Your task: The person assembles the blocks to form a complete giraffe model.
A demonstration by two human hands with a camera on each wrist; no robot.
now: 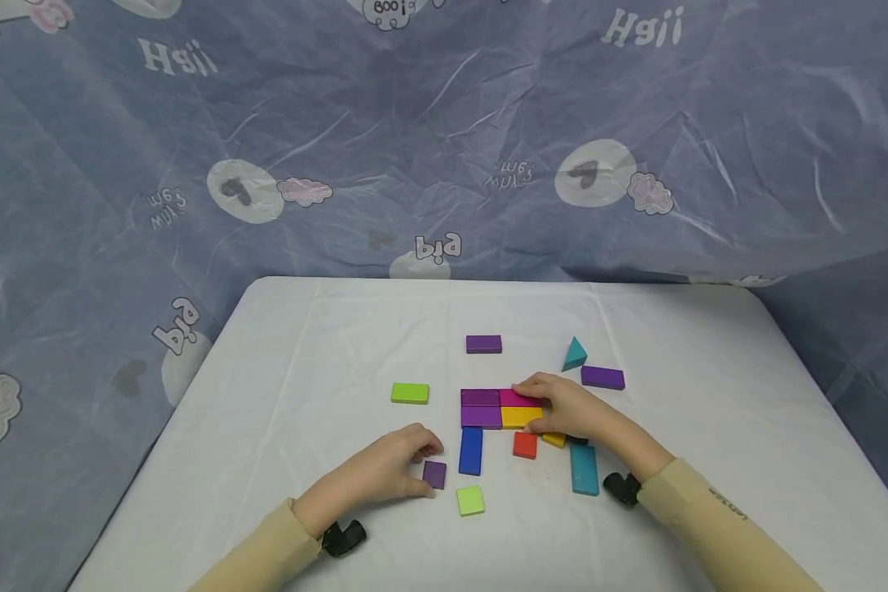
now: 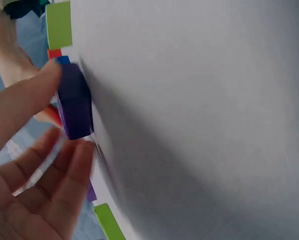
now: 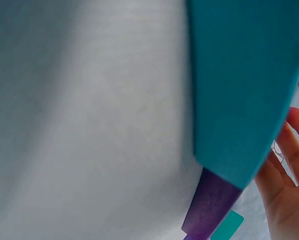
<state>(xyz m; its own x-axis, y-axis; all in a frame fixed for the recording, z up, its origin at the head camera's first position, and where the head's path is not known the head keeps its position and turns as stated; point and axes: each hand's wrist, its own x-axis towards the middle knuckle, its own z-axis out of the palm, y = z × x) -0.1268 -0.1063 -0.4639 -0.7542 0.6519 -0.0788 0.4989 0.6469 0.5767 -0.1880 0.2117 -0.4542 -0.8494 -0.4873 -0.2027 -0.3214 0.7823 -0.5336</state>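
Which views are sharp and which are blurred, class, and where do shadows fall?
Head view: sharp and evenly lit, with the backdrop bowed at the edges. Left wrist view: fingers blurred, shadow beside the small purple block. Right wrist view: teal block looms close and soft.
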